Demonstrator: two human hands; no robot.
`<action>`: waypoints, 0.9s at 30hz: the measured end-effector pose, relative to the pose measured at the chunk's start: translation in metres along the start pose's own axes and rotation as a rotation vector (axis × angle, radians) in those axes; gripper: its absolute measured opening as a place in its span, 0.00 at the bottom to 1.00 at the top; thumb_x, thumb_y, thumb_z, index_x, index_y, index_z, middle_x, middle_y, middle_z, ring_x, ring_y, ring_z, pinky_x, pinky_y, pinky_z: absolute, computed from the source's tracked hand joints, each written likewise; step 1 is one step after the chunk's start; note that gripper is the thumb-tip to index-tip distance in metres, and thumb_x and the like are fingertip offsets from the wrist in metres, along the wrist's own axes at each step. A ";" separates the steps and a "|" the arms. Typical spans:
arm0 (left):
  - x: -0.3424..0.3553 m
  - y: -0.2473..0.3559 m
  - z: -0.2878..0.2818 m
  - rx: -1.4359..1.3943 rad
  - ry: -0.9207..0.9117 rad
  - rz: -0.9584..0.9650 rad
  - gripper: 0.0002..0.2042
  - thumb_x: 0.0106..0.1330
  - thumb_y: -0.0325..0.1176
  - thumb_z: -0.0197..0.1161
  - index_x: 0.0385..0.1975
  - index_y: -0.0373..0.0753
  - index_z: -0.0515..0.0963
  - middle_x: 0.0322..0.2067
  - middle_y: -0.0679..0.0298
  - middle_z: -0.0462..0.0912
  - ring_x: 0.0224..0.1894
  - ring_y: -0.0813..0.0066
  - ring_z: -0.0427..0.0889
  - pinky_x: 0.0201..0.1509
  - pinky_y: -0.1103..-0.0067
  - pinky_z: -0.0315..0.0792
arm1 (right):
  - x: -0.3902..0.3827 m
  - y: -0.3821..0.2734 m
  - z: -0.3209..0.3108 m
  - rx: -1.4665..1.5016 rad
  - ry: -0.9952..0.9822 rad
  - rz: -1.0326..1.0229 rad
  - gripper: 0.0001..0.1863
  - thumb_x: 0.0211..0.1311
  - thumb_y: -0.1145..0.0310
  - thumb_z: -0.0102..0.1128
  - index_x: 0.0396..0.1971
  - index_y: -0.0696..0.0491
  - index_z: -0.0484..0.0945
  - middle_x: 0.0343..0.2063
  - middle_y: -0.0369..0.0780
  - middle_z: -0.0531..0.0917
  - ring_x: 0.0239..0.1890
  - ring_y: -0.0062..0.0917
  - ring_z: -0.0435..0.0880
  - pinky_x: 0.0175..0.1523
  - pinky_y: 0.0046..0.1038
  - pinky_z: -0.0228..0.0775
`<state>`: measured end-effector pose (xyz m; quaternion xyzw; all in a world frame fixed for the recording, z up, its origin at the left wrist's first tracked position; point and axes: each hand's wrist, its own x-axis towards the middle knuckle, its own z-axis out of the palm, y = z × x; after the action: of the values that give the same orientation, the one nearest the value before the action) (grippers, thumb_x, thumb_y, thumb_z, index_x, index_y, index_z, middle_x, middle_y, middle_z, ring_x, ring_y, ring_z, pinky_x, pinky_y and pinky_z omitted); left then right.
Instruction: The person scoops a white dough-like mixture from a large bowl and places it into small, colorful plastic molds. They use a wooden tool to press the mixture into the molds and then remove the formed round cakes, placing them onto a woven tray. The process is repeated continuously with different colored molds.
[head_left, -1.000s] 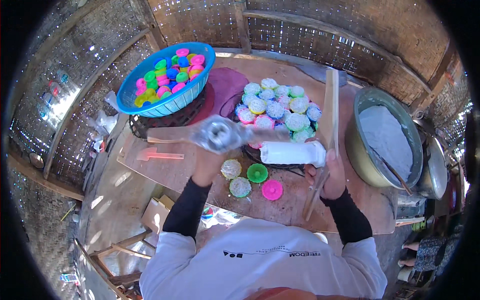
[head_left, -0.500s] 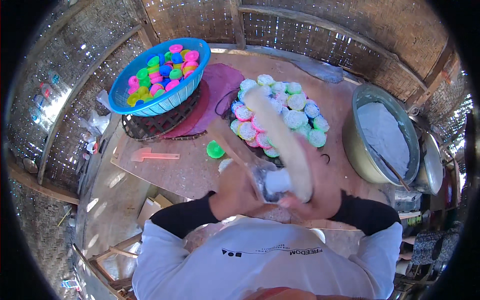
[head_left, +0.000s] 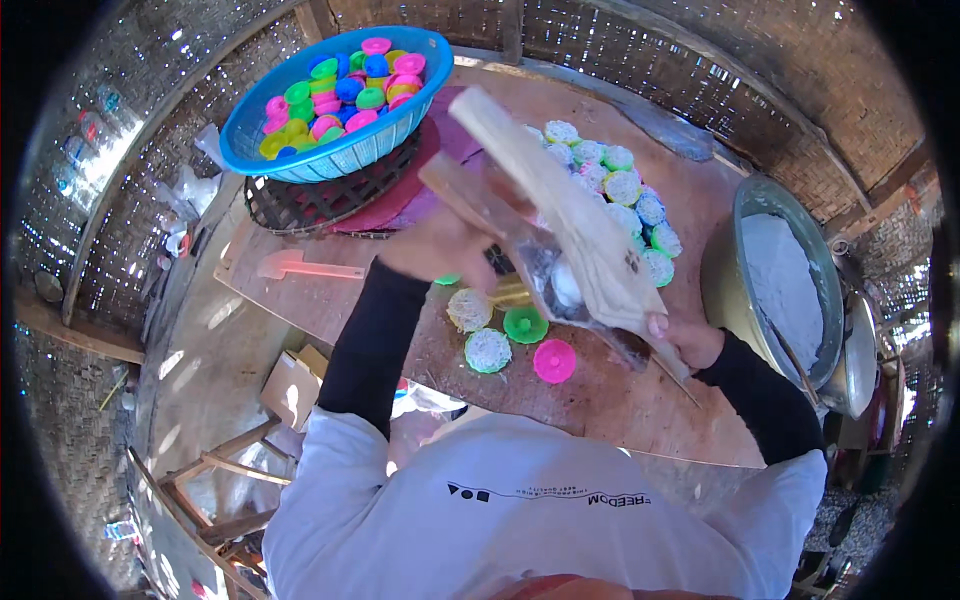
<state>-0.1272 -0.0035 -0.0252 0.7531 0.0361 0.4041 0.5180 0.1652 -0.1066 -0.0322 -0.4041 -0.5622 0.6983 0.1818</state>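
A wooden press (head_left: 590, 240) with two long arms is held slantwise over the table, its arms parted. A lump of white dough (head_left: 567, 286) sits in the metal-lined part between them. My right hand (head_left: 690, 342) is closed around the press's near right end. At its brown lower arm is my left hand (head_left: 440, 245), slightly blurred, its fingers seemingly wrapped round the wood. Below the press lie a green mould cup (head_left: 525, 325), a pink mould cup (head_left: 553, 361) and a mould cup topped with white strands (head_left: 488, 350). Several more strand-covered cups (head_left: 622, 188) stand behind, partly hidden by the press.
A blue basket (head_left: 330, 165) of coloured cups rests on a dark woven tray (head_left: 290, 205) at the far left. An orange spatula (head_left: 310, 266) lies on the table's left. To the right stands a large metal basin (head_left: 722, 290) with white dough or flour (head_left: 785, 290) and a stick.
The press has turned and moved rightward and away, its two arms further apart. My hands have separated, left outward and right toward the near end. Cups beneath have come into view.
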 end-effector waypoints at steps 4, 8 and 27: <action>-0.012 -0.040 -0.003 -1.032 0.326 0.177 0.35 0.57 0.63 0.52 0.56 0.40 0.65 0.47 0.62 0.73 0.58 0.59 0.66 0.58 0.59 0.63 | 0.009 0.012 -0.016 -0.025 -0.131 0.205 0.40 0.58 0.34 0.43 0.53 0.58 0.67 0.40 0.40 0.76 0.41 0.23 0.76 0.46 0.26 0.69; -0.021 -0.068 0.006 -1.175 0.253 0.271 0.26 0.64 0.61 0.45 0.49 0.45 0.65 0.39 0.69 0.73 0.40 0.69 0.70 0.49 0.67 0.66 | 0.020 0.010 -0.017 -0.016 -0.073 0.337 0.38 0.59 0.34 0.40 0.48 0.58 0.70 0.34 0.39 0.77 0.34 0.22 0.77 0.40 0.24 0.70; -0.057 -0.081 0.009 -1.337 0.644 0.024 0.16 0.63 0.53 0.51 0.32 0.46 0.64 0.14 0.72 0.69 0.26 0.71 0.73 0.29 0.72 0.70 | 0.037 0.002 -0.002 -0.307 0.022 0.375 0.35 0.65 0.41 0.37 0.48 0.62 0.70 0.35 0.40 0.77 0.31 0.19 0.75 0.35 0.24 0.69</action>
<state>-0.1306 0.0001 -0.1245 0.1217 -0.0757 0.5463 0.8253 0.1445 -0.0800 -0.0474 -0.5318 -0.5748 0.6219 -0.0087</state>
